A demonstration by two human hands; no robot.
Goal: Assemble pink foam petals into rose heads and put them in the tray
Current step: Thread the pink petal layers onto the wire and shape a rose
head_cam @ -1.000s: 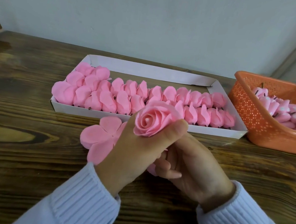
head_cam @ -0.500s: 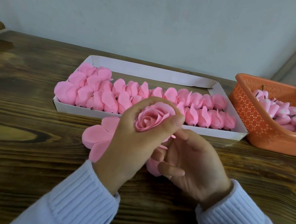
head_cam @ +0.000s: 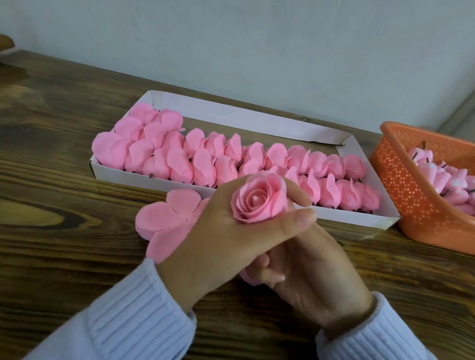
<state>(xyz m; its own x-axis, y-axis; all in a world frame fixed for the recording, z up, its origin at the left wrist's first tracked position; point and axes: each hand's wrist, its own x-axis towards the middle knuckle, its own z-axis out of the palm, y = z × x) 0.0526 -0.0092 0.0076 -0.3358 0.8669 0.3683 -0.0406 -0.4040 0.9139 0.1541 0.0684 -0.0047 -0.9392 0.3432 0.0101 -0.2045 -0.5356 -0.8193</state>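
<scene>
My left hand (head_cam: 222,236) curls round one pink rose head (head_cam: 259,200), held just in front of one white tray (head_cam: 265,120) with two rows of finished roses (head_cam: 232,162). My right hand (head_cam: 317,274) curls beneath; what it holds is hidden. One flat petal cutout (head_cam: 165,219) lies beside my left hand.

Rolled pink rose head (head_cam: 259,200) face-up just before white tray (head_cam: 236,117) near wall; flat petal sheet (head_cam: 165,219) lies further left.

Mid-frame, my left hand (head_cam: 216,236) pinches the rose head (head_cam: 257,202) between thumb and forefinger; my right hand (head_cam: 317,274) sits beneath, fingers curled.
</scene>
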